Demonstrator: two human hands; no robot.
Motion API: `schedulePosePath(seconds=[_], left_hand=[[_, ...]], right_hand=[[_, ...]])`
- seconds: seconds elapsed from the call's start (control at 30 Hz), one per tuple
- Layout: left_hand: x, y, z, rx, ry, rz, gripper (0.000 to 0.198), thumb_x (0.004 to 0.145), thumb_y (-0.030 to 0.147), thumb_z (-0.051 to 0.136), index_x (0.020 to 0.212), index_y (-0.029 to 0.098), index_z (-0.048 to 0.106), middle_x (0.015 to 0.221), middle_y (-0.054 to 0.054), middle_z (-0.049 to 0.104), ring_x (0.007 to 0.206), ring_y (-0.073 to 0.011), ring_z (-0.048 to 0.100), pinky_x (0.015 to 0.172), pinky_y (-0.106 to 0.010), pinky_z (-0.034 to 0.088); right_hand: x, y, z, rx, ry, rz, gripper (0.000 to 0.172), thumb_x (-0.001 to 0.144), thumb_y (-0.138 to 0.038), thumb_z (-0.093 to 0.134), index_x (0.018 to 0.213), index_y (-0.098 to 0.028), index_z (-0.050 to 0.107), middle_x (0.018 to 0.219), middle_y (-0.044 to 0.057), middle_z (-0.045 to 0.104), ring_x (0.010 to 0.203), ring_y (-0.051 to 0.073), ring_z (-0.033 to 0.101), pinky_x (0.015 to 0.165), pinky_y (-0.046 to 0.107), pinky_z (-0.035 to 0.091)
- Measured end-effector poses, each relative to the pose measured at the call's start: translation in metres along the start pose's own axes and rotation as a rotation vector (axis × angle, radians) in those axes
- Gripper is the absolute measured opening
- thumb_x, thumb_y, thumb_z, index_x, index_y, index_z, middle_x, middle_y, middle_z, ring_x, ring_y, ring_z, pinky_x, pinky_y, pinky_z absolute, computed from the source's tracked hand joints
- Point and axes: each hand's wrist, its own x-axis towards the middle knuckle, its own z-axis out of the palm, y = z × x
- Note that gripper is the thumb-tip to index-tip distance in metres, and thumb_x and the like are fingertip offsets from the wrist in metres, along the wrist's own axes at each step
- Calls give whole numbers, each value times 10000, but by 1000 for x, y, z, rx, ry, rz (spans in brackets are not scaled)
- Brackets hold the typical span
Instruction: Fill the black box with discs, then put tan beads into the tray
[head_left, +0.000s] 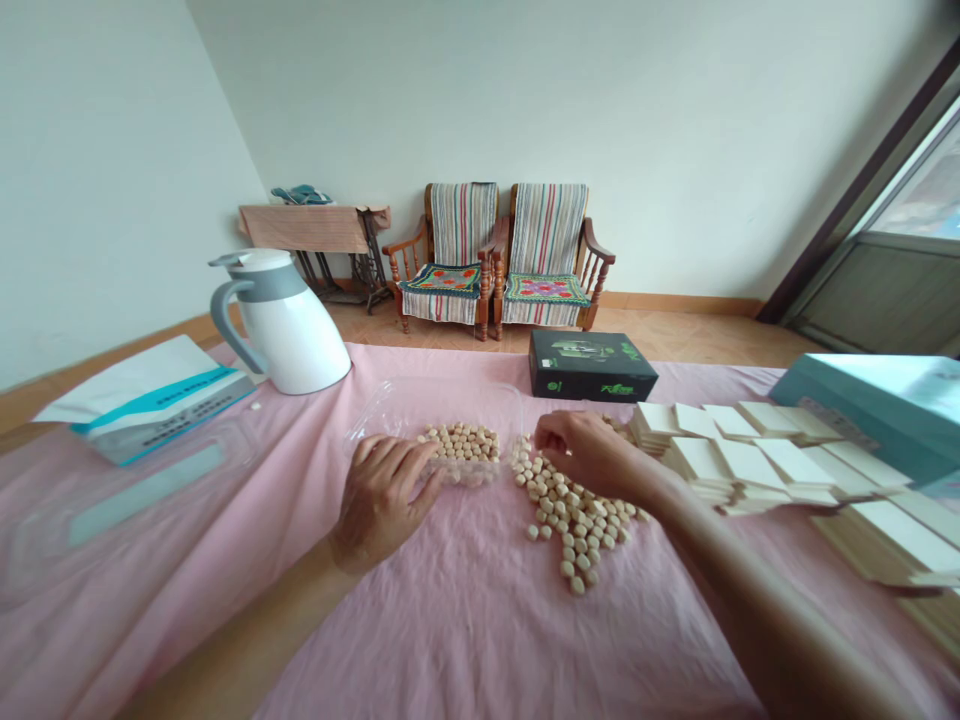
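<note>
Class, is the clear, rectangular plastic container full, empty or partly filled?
Partly filled: small, rounded, tan pieces lie inside the container, below its far rim; the left hand hides part of it.

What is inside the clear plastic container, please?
Many small pale pieces lie inside the clear plastic container. The left hand covers its near left part, so whatever lies behind that hand cannot be seen.

1. Small pieces [576, 515]: pale wood tan.
2. Container [439, 398]: clear, colourless.
3. Tablecloth [450, 620]: pink, plain.
4. Jug [294, 335]: white body; grey handle and collar.
5. Packet [157, 408]: white, bright blue band, dark lettering.
6. Flat box [589, 366]: black, green print.
7. Stacked slabs [752, 463]: cream.
8. Carton [889, 412], right: teal-blue.
9. Chair throws [550, 225]: white, multicoloured stripes, red among them.
10. Seat pads [547, 289]: bright motifs, dark borders.
</note>
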Motion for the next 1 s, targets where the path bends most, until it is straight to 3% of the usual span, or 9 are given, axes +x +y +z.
schedulePosePath(seconds=[0.07, 0.17, 0.4, 0.57, 0.67, 0.73, 0.8, 0.87, 1.0], left_hand=[[1, 0, -1, 2, 7, 2, 178, 846, 237, 569, 1005, 171, 610, 874, -64, 686, 820, -212, 588, 826, -384, 402], [2, 1, -1, 7, 16, 5, 175, 847, 242, 566, 1000, 172, 612, 870, -67, 686, 816, -211, 592, 820, -382, 406], [1, 0, 0, 11, -1, 0, 190, 841, 245, 573, 1014, 178, 611, 891, -63, 688, 830, -214, 599, 829, -391, 408], [1, 0, -1, 10, 17, 7, 182, 842, 245, 570, 1005, 175, 609, 868, -64, 688, 813, -214, 600, 815, -385, 411], [1, 0, -1, 6, 14, 8, 182, 842, 241, 572, 1006, 170, 607, 866, -65, 686, 813, -215, 595, 811, -385, 410], [0, 0, 0, 8, 8, 5, 188, 844, 243, 569, 1013, 170, 607, 871, -66, 685, 819, -217, 593, 814, -387, 410], [0, -1, 1, 8, 2, 2, 194, 846, 247, 565, 1020, 172, 609, 875, -69, 685, 826, -218, 595, 819, -389, 410], [0, -1, 1, 7, 1, 1, 192, 848, 252, 560, 1017, 177, 614, 880, -70, 687, 830, -217, 600, 824, -388, 410], [1, 0, 0, 10, 12, 4, 179, 846, 249, 562, 998, 176, 618, 878, -71, 690, 824, -214, 602, 823, -385, 412]], right_hand=[[-4, -1, 3, -79, -143, -45, 189, 693, -76, 496, 793, -165, 629, 776, 47, 664, 726, 149, 583, 638, 244, 368], [-6, -3, 12, -164, -238, -82, 214, 696, -92, 507, 858, -157, 631, 875, 82, 677, 848, 192, 604, 711, 266, 384], [-5, 2, 17, -207, -248, -74, 200, 698, -92, 493, 842, -158, 614, 867, 79, 669, 839, 188, 595, 710, 267, 373], [-2, 6, 2, -59, -11, 23, 75, 719, -137, 523, 756, -170, 579, 728, 29, 627, 666, 131, 546, 590, 237, 343], [3, -1, -4, 197, 208, 22, 119, 796, -209, 515, 888, -167, 578, 755, 14, 628, 641, 105, 545, 577, 212, 373], [3, -5, -7, 255, 259, 14, 152, 821, -234, 507, 938, -169, 578, 765, 12, 634, 642, 103, 551, 583, 208, 386], [0, -7, -10, 149, 183, 14, 111, 811, -199, 501, 859, -172, 597, 732, 14, 634, 636, 111, 552, 586, 219, 382], [-6, -8, -12, -21, 1, -21, 114, 769, -135, 503, 782, -173, 610, 740, 31, 647, 678, 134, 574, 620, 238, 388], [-18, -11, -9, -256, -357, -113, 195, 703, -76, 532, 841, -162, 639, 941, 98, 676, 883, 210, 617, 751, 289, 428]])
